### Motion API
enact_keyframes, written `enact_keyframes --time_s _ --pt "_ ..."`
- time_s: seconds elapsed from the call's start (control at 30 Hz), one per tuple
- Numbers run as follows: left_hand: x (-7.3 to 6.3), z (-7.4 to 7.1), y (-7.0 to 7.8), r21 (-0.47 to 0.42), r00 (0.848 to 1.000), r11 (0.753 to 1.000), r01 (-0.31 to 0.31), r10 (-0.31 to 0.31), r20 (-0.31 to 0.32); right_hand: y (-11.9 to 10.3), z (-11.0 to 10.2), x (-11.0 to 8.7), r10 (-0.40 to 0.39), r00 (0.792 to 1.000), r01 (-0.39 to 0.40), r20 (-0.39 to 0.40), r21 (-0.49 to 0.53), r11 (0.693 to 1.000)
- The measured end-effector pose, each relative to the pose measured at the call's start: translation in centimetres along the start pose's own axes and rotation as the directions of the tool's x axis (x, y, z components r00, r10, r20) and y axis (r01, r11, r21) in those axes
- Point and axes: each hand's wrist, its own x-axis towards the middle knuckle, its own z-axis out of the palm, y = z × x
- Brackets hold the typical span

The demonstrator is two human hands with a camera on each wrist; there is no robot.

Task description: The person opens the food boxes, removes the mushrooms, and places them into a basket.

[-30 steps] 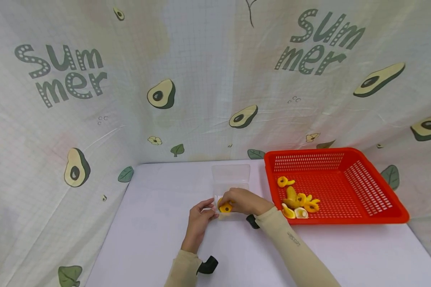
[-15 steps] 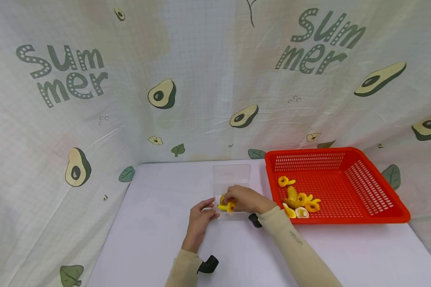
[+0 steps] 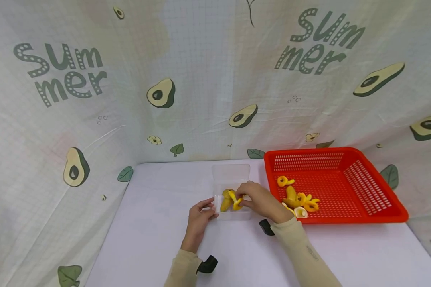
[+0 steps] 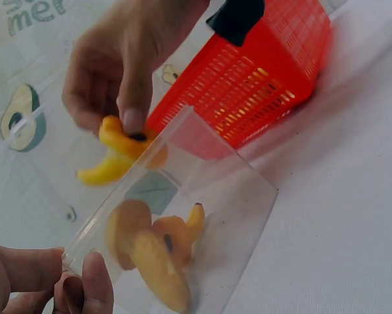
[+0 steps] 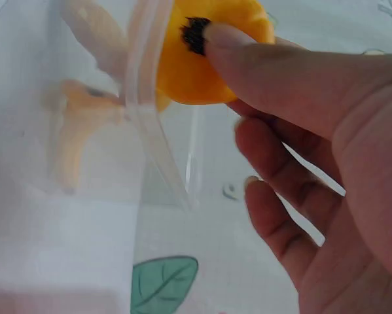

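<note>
My right hand (image 3: 261, 200) pinches a yellow funnel-shaped toy mushroom (image 5: 199, 78) with a dark tufted centre, thumb pressed beside the tuft. In the left wrist view this mushroom (image 4: 107, 169) hangs at the rim of a clear plastic box (image 4: 238, 190), its stem pointing down. Inside the box lie a brownish-yellow mushroom (image 4: 158, 271) and a smaller orange one (image 4: 196, 222), seen through the wall. My left hand (image 3: 200, 215) grips the left edge of the box, with fingers (image 4: 99, 284) at its corner. The transparent lid (image 3: 231, 172) is folded back, away from me.
A red perforated basket (image 3: 366, 191) stands to the right, close to my right forearm. Several more yellow toy mushrooms (image 3: 291, 194) lie at its left end, along with a whitish piece (image 3: 301, 212). Behind the white table (image 3: 158, 199) hangs a printed cloth (image 3: 201, 79).
My right hand has moved right and up with the yellow mushroom, turning it and uncovering the brownish mushroom in the box. My left hand has stayed at the box's edge.
</note>
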Motion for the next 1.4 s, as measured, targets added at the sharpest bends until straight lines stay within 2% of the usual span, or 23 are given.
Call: enact_keyframes --time_s 0.1,0.17,0.3,0.4,0.57,0.77,1.07,1.17,1.27,1.4 --pt "0.1 -0.1 -0.1 -0.003 1.0 1.0 0.002 -0.002 0.001 -0.1 -1.0 -1.1 -0.002 0.995 0.002 -0.101 -0.001 1.0" --pt "0.1 -0.1 -0.1 -0.001 1.0 1.0 0.001 -0.001 0.003 0.0 -1.7 -1.9 -0.016 0.984 0.014 -0.176 -0.013 1.0" --pt "0.1 -0.1 -0.1 -0.002 1.0 1.0 0.006 -0.006 0.003 0.3 -3.0 -3.5 -0.051 0.944 0.032 -0.326 -0.064 0.997" --pt "0.1 0.0 -0.1 0.001 1.0 1.0 0.003 -0.003 0.004 0.7 -4.1 -4.8 -0.05 0.913 0.003 -0.404 -0.117 0.993" --pt "0.2 -0.1 -0.1 -0.006 1.0 1.0 0.009 -0.009 -0.002 1.6 -5.9 -6.9 0.018 0.885 -0.103 -0.465 -0.159 0.982" --pt "0.2 -0.1 -0.1 -0.009 1.0 1.0 0.006 -0.006 0.002 2.8 -7.6 -9.1 0.107 0.862 -0.212 -0.495 -0.161 0.964" --pt "0.1 -0.1 -0.1 -0.004 1.0 1.0 0.009 -0.009 -0.001 4.3 -9.1 -11.0 0.216 0.821 -0.341 -0.529 -0.15 0.928" --pt "0.0 -0.1 -0.1 -0.002 1.0 1.0 0.018 -0.018 -0.003 4.6 -9.2 -11.2 0.247 0.821 -0.363 -0.514 -0.138 0.921" --pt "0.1 -0.1 -0.2 0.001 1.0 1.0 0.022 -0.022 -0.003 4.5 -8.9 -11.1 0.244 0.839 -0.348 -0.486 -0.134 0.928" --pt "0.1 -0.1 -0.1 -0.002 1.0 1.0 0.021 -0.021 -0.004 3.8 -7.8 -10.2 0.203 0.866 -0.299 -0.458 -0.148 0.943"
